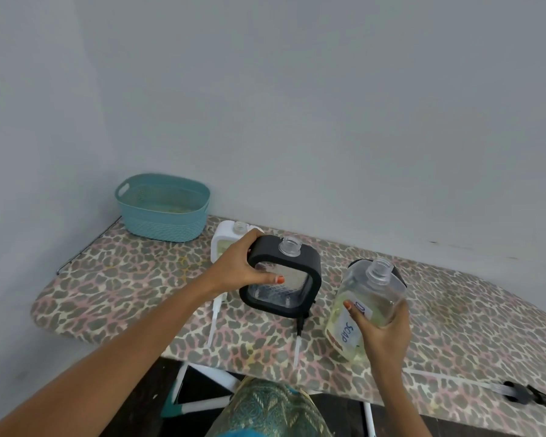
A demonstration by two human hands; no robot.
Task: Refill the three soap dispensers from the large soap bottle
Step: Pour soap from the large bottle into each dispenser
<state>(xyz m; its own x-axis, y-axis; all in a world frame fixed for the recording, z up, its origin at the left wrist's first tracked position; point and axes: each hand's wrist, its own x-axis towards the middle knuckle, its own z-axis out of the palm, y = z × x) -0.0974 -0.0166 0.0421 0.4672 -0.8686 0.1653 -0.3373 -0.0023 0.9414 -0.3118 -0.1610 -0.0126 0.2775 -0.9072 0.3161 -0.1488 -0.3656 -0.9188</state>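
Large soap bottle (364,310) right of centre, tilted, uncapped, labelled "SOAP", pale yellow liquid low inside; gripped by right hand (379,334). Black-framed dispenser (282,275) at centre, neck open, clear body looking nearly empty, tilted; gripped at its top left corner by left hand (245,266). White dispenser (226,242) just behind, open-necked. Third dispenser mostly hidden behind bottle. Two pump heads with tubes (215,320) (298,337) lying on leopard-print bench (123,294). Teal basket (163,207) upper left.
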